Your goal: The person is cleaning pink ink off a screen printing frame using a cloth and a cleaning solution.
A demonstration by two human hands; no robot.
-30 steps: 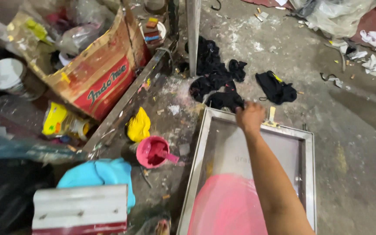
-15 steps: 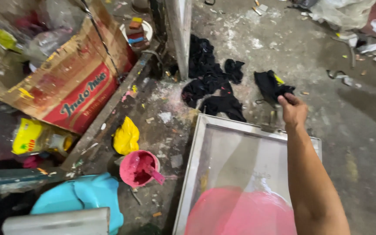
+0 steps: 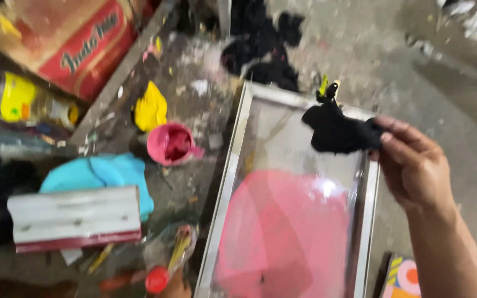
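Right now one right hand [image 3: 415,165], at the right of the frame, pinches one black rag [image 3: 338,129] over the upper right corner of one metal-framed screen [image 3: 224,193]. One pink cup [image 3: 171,144] sits left of centre. No left hand shows.

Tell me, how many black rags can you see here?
2 groups at least: one black rag pinched in the right hand above the metal-framed screen, and a heap of black rags on the floor beyond the frame. The heap is blurred, so its count is unclear.
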